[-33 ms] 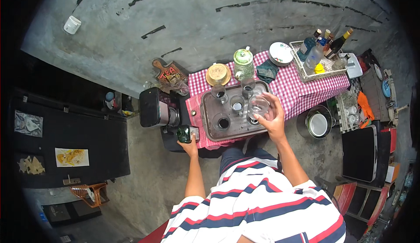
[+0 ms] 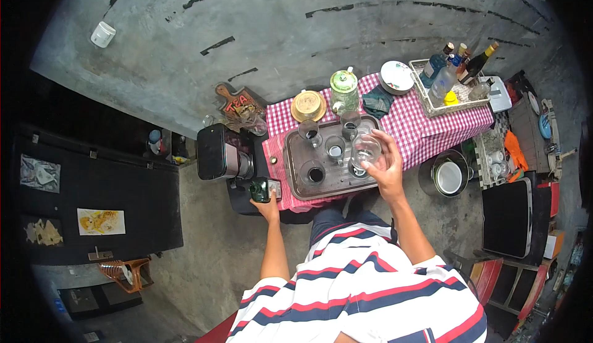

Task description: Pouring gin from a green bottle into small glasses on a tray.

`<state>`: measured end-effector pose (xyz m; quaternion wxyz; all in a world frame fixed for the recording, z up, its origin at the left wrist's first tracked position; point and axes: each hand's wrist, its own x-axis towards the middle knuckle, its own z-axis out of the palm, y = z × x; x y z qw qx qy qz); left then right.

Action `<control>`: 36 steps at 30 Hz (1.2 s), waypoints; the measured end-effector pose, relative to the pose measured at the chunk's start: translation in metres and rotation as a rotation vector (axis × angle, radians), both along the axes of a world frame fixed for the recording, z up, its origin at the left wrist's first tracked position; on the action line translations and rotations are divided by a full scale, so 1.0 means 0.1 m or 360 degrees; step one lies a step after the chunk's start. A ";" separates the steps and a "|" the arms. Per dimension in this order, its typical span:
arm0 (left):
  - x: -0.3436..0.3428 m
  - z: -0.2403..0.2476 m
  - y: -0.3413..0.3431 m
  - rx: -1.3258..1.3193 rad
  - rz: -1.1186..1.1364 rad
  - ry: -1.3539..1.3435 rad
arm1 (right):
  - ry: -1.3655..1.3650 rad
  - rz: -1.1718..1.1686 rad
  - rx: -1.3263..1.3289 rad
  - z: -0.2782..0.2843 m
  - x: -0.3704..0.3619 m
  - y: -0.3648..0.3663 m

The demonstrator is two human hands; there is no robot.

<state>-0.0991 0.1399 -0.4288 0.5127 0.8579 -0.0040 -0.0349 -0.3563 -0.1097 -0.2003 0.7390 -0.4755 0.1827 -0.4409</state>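
My right hand (image 2: 386, 169) has its grip clamped on an empty glass (image 2: 365, 148) over the tray (image 2: 295, 181), my left hand (image 2: 267, 207) clasps a dark bottle (image 2: 264, 190) at the tabletop's edge; some glasses look poured, this one not.

The right hand (image 2: 388, 169) covers the near side of the clear drinking glass (image 2: 366, 148) over the grey metal tray (image 2: 295, 169). The dark green glass bottle (image 2: 262, 190) at the desk's left front corner is half hidden under the left hand (image 2: 269, 207), its grip unclear. Bottle labels in the white wicker basket (image 2: 426, 103) are too small to read.
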 end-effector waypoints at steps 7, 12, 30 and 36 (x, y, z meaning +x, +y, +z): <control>0.01 0.02 0.01 -0.0104 -0.0027 0.0046 | -0.0594 0.0273 0.0455 0.51 0.12 -0.01; 0.02 -0.01 0.04 -0.0094 -0.0072 -0.0048 | -0.0629 0.0232 0.0425 0.64 0.27 -0.02; 0.03 0.10 0.13 0.0158 -0.0203 -0.0104 | -0.0731 0.0681 0.0432 0.98 1.02 -0.05; 0.03 0.13 0.17 0.0168 -0.0237 -0.0226 | -0.0447 0.0623 0.0278 1.19 1.24 0.00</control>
